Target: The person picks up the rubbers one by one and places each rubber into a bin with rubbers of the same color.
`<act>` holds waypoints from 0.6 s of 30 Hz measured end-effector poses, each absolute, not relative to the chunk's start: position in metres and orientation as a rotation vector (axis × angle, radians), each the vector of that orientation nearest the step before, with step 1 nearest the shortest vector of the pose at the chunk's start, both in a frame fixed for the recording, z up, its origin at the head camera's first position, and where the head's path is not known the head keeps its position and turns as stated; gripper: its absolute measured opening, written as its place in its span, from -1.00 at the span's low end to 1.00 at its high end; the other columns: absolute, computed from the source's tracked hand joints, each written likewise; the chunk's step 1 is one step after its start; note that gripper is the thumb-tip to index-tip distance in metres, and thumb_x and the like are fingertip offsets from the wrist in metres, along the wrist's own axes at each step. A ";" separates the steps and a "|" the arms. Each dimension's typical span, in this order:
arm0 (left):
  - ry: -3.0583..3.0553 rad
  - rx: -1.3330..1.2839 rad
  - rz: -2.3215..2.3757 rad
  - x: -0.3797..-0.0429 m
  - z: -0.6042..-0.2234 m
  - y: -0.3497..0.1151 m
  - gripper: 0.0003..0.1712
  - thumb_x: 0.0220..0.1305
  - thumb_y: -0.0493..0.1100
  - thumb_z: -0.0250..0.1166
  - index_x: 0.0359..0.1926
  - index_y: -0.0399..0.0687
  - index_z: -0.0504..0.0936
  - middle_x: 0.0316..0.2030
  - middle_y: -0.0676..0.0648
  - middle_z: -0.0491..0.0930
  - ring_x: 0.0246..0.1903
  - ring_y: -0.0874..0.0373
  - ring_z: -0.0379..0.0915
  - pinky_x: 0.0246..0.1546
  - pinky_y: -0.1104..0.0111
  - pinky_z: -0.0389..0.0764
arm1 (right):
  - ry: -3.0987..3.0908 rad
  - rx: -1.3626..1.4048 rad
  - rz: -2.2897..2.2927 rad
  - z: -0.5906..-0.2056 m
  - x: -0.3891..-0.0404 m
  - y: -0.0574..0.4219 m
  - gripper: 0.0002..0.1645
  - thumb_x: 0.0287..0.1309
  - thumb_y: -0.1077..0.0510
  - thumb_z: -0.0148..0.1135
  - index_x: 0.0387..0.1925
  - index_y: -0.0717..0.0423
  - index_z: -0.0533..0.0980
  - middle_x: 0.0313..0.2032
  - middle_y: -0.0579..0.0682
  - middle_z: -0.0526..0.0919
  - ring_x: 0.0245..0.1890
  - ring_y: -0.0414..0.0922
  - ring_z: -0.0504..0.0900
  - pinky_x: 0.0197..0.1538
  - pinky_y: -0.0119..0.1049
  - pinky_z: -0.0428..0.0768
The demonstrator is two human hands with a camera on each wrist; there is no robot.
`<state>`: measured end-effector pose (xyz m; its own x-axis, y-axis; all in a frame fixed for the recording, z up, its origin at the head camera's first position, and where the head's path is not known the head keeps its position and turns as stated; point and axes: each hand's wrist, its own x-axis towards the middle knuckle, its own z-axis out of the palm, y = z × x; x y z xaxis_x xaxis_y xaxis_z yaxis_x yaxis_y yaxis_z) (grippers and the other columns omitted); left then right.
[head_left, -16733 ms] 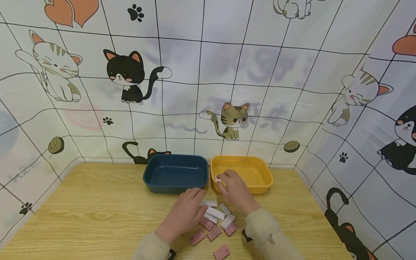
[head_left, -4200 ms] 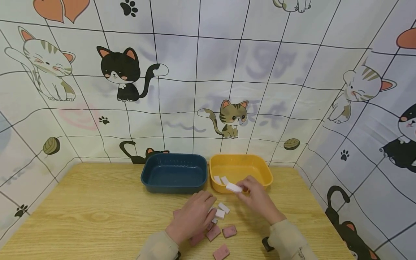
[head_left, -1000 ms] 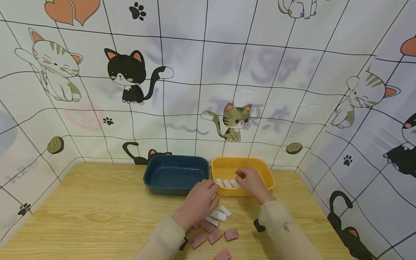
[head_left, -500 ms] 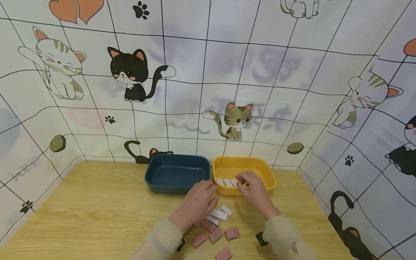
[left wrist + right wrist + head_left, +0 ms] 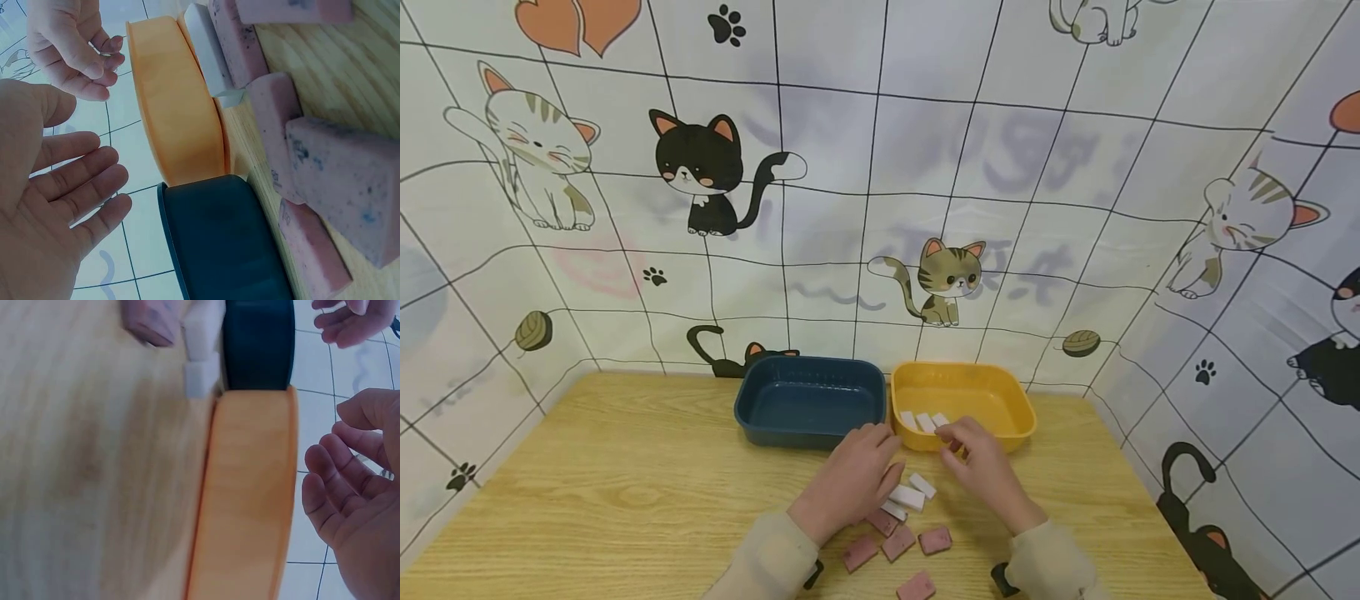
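Observation:
My left hand [image 5: 842,479] hovers over the pile on the table, fingers relaxed and holding nothing; its palm and spread fingers show in the left wrist view. My right hand [image 5: 985,471] is at the near rim of the yellow tray [image 5: 992,402], its fingers loosely bent and empty. Inside that tray, three white eraser-like blocks [image 5: 925,422] lie in a row along the left side. More white blocks [image 5: 908,498] lie between the hands, partly hidden by the left one. Pink eraser-like blocks [image 5: 898,543], with dark and blue smudges [image 5: 344,181], are scattered nearer me.
A dark blue tray [image 5: 808,404] with nothing in it stands left of the yellow one, close beside it. Both are at the back of the wooden table [image 5: 625,483], against a cat-patterned cloth wall [image 5: 820,225]. One pink block [image 5: 916,586] lies apart at the front.
Earlier my right hand carried a white block to the yellow tray, which then held two; now three lie there. The right hand has since drawn back toward me, empty. The left hand has barely moved.

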<state>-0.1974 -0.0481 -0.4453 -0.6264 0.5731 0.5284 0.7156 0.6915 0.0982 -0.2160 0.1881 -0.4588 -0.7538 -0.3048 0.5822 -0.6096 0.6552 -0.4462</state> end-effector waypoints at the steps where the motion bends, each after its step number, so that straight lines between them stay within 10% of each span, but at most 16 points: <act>1: -2.439 -0.995 -0.415 -0.197 -0.445 -0.048 -0.87 0.46 -0.10 0.26 -0.14 -0.04 0.65 -0.18 0.02 0.56 -0.26 0.15 0.44 -0.20 0.25 0.55 | -2.413 0.727 0.896 -0.460 -0.215 0.188 -0.71 0.01 0.48 0.46 -0.20 0.24 0.68 -0.30 0.03 0.64 -0.39 -0.07 0.60 -0.39 -0.37 0.55; 18: -2.447 -1.020 -0.423 -0.195 -0.447 -0.047 -0.92 0.43 -0.14 0.28 -0.19 -0.04 0.62 -0.22 0.04 0.54 -0.26 0.14 0.43 -0.21 0.25 0.54 | -2.669 0.806 0.959 -0.471 -0.199 0.186 -0.69 0.15 0.40 0.34 -0.05 0.20 0.67 -0.18 0.00 0.62 -0.32 -0.10 0.60 -0.28 -0.35 0.58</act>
